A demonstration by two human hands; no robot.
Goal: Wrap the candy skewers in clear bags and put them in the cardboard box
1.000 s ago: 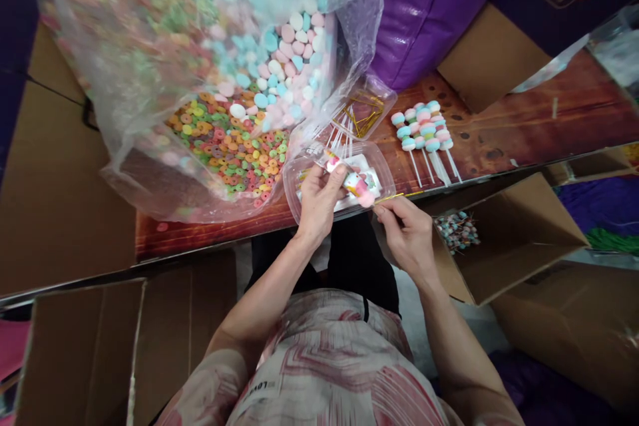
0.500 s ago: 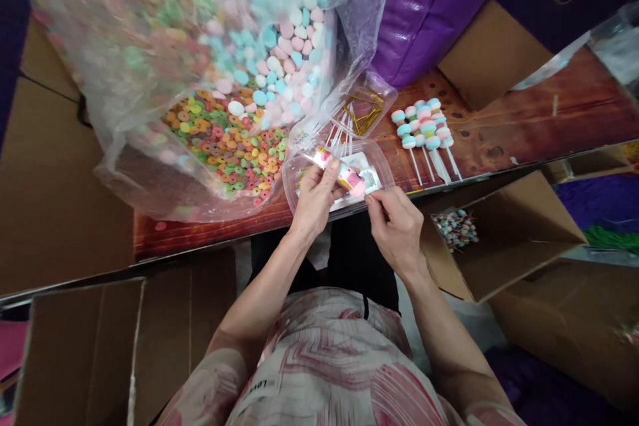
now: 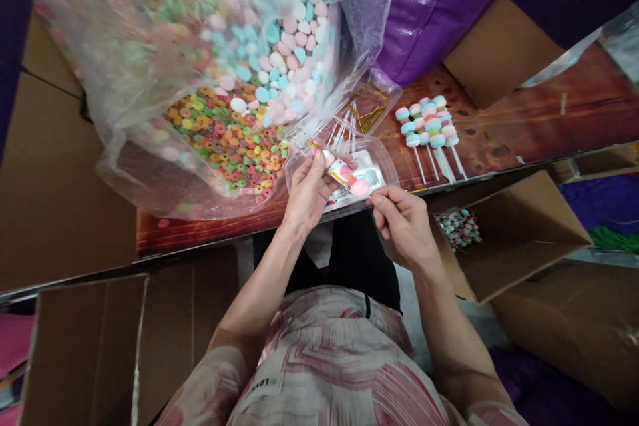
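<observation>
Candy skewer (image 3: 342,172) ends in a rounded pink marshmallow (image 3: 359,188).

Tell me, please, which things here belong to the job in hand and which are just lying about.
Likely in use:
held candy stick
candy rings
pastel sweets
white sticks
gold ties
skewered sweets

Apparently just nearby:
purple bag
printed box

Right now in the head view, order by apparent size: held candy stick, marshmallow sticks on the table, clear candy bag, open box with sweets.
1. Clear candy bag
2. Open box
3. Marshmallow sticks together
4. Held candy stick
</observation>
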